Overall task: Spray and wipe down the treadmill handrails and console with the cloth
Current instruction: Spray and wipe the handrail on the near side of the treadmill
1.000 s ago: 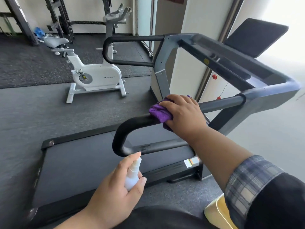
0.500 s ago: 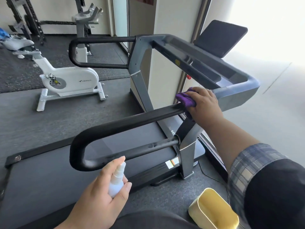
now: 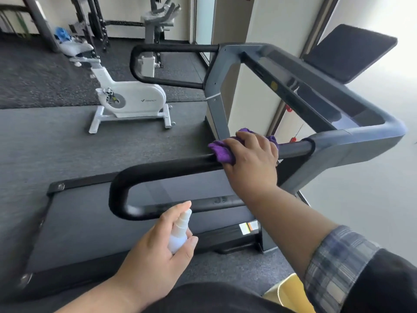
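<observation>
Gym floor (image 3: 56, 143), dark rubber matting. Right hand (image 3: 252, 159): fingers curled over purple cloth (image 3: 222, 151), pressing it on the near black handrail (image 3: 171, 169) of the treadmill (image 3: 365, 145). Left hand (image 3: 155, 256): grips small white spray bottle (image 3: 179, 231), below that rail. White exercise bike (image 3: 130, 98) beyond.

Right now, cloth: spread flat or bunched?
Bunched. The purple cloth is wadded under the right hand, which presses it onto the near handrail; folds stick out either side.

Right hand (image 3: 253, 159) presses purple cloth (image 3: 222, 151) on handrail (image 3: 171, 169); left hand (image 3: 155, 256) grips spray bottle (image 3: 179, 231)
</observation>
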